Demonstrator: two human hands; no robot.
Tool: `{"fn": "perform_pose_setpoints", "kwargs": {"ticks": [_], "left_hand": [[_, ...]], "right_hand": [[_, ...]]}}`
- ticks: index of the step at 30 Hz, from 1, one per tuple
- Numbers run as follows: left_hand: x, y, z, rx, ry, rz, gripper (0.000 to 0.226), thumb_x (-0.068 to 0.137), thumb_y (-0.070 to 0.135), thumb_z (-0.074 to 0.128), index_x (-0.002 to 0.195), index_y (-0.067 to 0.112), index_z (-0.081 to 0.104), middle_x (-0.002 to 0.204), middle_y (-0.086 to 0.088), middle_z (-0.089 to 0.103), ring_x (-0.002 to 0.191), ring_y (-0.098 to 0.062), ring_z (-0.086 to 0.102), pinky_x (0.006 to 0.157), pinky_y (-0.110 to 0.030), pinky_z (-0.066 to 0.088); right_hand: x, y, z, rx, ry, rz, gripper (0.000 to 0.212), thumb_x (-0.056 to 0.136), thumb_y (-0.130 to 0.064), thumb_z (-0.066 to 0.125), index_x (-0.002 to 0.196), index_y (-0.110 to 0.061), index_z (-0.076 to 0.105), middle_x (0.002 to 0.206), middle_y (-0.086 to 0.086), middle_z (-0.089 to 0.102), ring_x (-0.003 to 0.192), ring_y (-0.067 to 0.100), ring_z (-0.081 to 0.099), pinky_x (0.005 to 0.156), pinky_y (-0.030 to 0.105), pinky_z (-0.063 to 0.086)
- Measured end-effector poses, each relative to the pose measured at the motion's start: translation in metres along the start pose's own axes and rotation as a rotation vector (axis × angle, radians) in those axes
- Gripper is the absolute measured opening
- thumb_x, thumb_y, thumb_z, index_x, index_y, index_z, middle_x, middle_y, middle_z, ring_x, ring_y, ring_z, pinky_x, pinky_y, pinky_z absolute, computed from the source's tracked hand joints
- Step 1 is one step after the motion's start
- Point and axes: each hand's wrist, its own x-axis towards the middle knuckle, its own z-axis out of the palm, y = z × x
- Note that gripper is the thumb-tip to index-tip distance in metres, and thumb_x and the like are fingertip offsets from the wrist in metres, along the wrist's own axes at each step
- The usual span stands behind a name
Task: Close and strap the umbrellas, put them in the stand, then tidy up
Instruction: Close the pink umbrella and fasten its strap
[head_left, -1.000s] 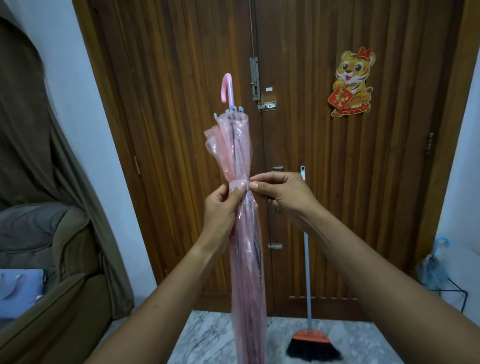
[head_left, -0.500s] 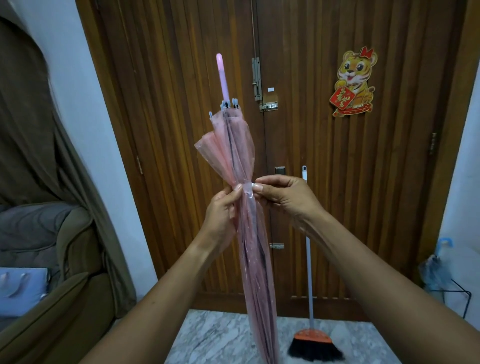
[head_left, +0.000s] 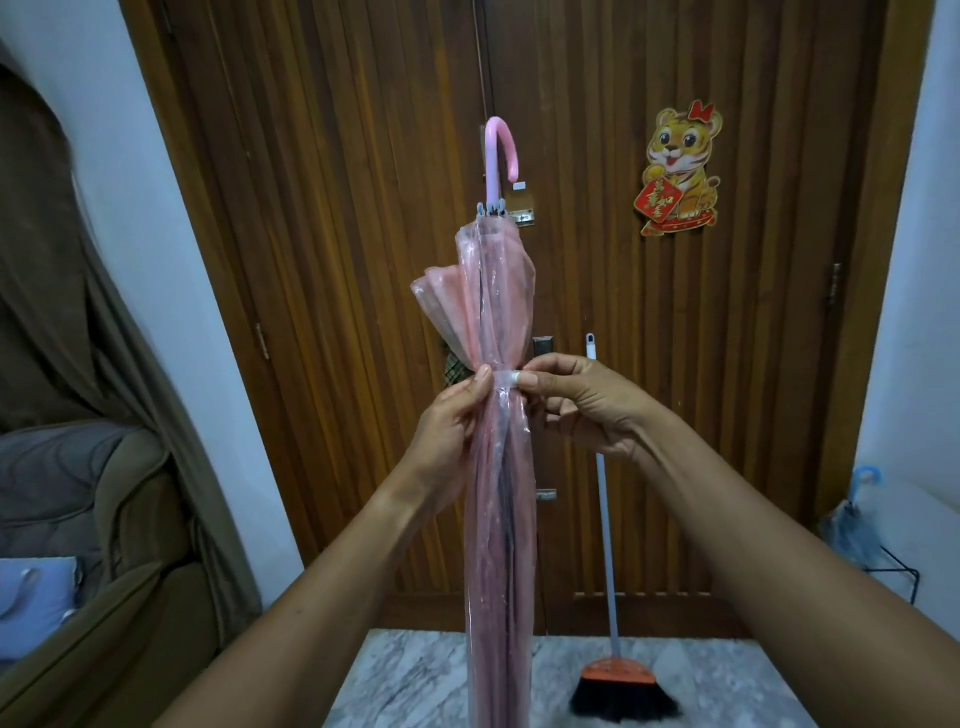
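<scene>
At frame centre, you hold the closed translucent pink plastic umbrella (head_left: 498, 467) upright. Left hand (head_left: 447, 421) and right hand (head_left: 576, 405) both pinch its pale strap (head_left: 506, 378). Keep the strap taut; fasten it before releasing either grip.

views: 1, head cam only, no 2nd view, no overlap
position: on the person's head, above and behind both forearms
facing: forward, slightly down, square to wooden door (head_left: 363, 260)
range: close on left hand (head_left: 447, 431) and right hand (head_left: 582, 405), mid-frame
far field: door fills background, marble floor (head_left: 415, 675) at bottom edge
lens: wide-angle, edges bowed
</scene>
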Motion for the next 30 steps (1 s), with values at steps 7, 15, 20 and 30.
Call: {"fn": "perform_pose_setpoints", "kwargs": {"ticks": [7,15,20,30], "left_hand": [[0.004,0.001,0.028,-0.009,-0.015,0.008,0.040,0.098,0.038,0.044,0.116,0.008,0.065,0.084,-0.007,0.067,0.075,-0.017,0.062,0.073,-0.029,0.054],[0.019,-0.011,0.063,0.107,-0.017,0.090,0.033,0.105,0.028,0.037,0.106,0.008,0.064,0.074,0.001,0.067,0.068,-0.010,0.064,0.066,-0.023,0.056],[0.036,-0.024,0.084,0.156,-0.040,0.111,0.030,0.104,0.026,0.042,0.104,0.004,0.062,0.078,-0.005,0.063,0.069,-0.013,0.062,0.067,-0.024,0.054],[0.098,-0.078,0.099,0.120,-0.014,0.032,0.035,0.104,0.026,0.046,0.125,0.003,0.063,0.110,-0.016,0.072,0.099,-0.022,0.069,0.086,-0.033,0.056]], "right_hand": [[-0.014,-0.013,-0.015,-0.083,-0.007,-0.059,0.009,0.070,-0.010,0.079,0.078,-0.009,0.074,0.071,0.009,0.068,0.064,0.017,0.061,0.068,0.032,0.046],[-0.035,-0.024,-0.047,-0.152,0.053,-0.139,0.017,0.068,-0.012,0.081,0.083,-0.007,0.075,0.076,0.008,0.071,0.068,0.017,0.063,0.066,0.028,0.048],[-0.045,-0.033,-0.073,-0.114,0.074,-0.076,0.019,0.066,-0.011,0.082,0.082,-0.008,0.072,0.074,0.009,0.070,0.066,0.018,0.060,0.064,0.028,0.044],[-0.033,-0.025,-0.134,-0.190,0.253,-0.222,0.013,0.083,-0.007,0.076,0.096,-0.006,0.072,0.080,0.006,0.071,0.069,0.011,0.065,0.066,0.026,0.046]]}}
